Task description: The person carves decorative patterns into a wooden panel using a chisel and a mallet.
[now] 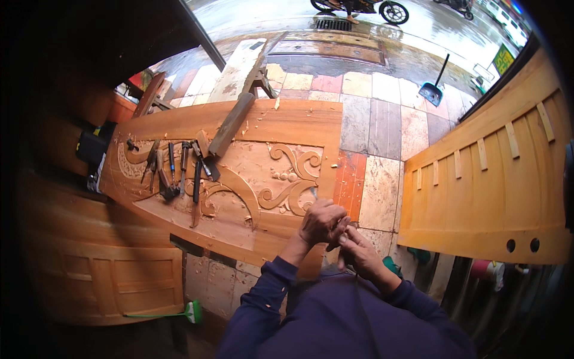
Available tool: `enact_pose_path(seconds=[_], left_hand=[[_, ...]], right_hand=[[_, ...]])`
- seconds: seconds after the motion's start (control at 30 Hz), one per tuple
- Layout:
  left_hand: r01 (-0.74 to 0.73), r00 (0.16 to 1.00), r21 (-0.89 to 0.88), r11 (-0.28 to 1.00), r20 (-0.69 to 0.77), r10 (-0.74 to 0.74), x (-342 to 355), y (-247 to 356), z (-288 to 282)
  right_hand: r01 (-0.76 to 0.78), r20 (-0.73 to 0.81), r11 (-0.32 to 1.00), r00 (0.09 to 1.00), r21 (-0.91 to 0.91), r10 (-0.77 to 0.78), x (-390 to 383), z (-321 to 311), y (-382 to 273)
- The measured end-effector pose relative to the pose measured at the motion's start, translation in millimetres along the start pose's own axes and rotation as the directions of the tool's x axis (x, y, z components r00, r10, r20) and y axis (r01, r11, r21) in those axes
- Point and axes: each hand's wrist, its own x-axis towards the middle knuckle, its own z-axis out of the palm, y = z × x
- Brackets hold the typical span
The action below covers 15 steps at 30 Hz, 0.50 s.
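A carved wooden panel [293,119] lies before me, with raised scrolls and leaf shapes in its recess. At its near right end, my left hand [324,222] is closed around a carving chisel [314,192]; only a bit of the blade shows beyond the fingers, close to a scroll. My right hand [360,252] is closed against the left one, its fingers apparently round the tool's back end. The handle is hidden by both hands. Wood shavings are scattered over the carving.
Several chisels and hand tools [183,170] lie across the panel's left part, beside a thick wooden bar [233,125]. A large wooden door [478,197] leans at right. A plank bench [239,72], a blue dustpan [431,93] and a motorcycle [391,11] are farther off.
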Motion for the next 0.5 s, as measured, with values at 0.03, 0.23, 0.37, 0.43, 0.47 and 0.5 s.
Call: enact_pose_path(seconds=[0.03, 0.23, 0.37, 0.43, 0.47, 0.5], left_hand=[[0.009, 1.000, -0.040, 0.999, -0.020, -0.010, 2.3, -6.9, 1.9], [0.032, 0.959, -0.176, 0.984, 0.284, 0.019, 22.5, -73.3, -8.3], [-0.068, 0.990, -0.301, 0.951, 0.100, 0.103, 32.1, -127.2, -13.7], [0.044, 0.963, -0.354, 0.934, 0.264, 0.054, 38.2, -148.0, -20.7], [0.024, 0.973, -0.373, 0.928, 0.222, 0.063, 39.3, -154.4, -19.9], [0.028, 0.972, -0.393, 0.919, 0.224, 0.066, 39.8, -158.8, -19.4]], right_hand=[[0.020, -0.008, 0.999, 1.000, 0.040, -0.020, 5.3, 1.9, 3.5], [0.143, -0.216, 0.988, 0.968, 0.058, -0.127, 62.0, 36.0, -5.7], [0.202, -0.307, 0.971, 0.939, 0.129, -0.155, 109.7, 57.7, -4.3], [0.264, -0.341, 0.952, 0.919, 0.155, -0.199, 131.2, 67.5, -2.9], [0.267, -0.368, 0.953, 0.909, 0.146, -0.198, 140.2, 71.1, -1.8], [0.264, -0.388, 0.954, 0.901, 0.142, -0.192, 146.9, 75.2, -1.7]])
